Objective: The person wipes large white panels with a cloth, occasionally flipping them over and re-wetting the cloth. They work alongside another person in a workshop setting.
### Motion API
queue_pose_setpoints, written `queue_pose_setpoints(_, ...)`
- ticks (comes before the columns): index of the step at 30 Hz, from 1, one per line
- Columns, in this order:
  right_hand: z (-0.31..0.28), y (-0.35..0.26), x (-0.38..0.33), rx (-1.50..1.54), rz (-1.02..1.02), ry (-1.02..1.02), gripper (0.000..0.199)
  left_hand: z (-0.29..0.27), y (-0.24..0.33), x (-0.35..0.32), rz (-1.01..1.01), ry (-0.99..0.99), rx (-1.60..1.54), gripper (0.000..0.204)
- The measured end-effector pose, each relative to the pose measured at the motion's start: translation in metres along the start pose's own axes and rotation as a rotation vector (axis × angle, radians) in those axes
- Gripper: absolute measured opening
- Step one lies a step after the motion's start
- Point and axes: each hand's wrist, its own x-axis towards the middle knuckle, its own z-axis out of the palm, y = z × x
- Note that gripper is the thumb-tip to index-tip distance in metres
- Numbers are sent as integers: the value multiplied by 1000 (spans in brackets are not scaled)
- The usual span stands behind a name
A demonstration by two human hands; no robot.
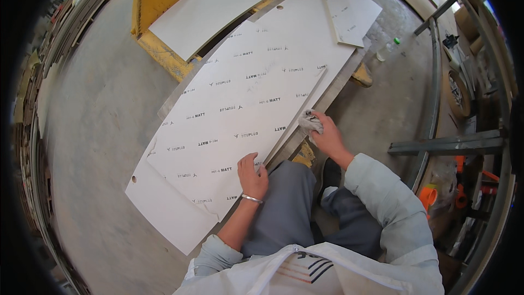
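A yellow metal frame [158, 0] holds a white board [204, 13]; a plastic bottle [386, 50] lies on the concrete floor [98, 109].

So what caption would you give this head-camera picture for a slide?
Seated person's left hand presses a large white board while the right hand rubs its edge with a grey rag.
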Motion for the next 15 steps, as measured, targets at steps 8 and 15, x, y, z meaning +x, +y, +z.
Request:
queue_pose_setpoints(8,89,-4,1,-396,-755,-150,54,-14,-41,-20,98,-172,383,58)
queue_pose_setpoints(15,58,36,82,-409,-398,81,43,-31,-62,-34,176,-280,506,53)
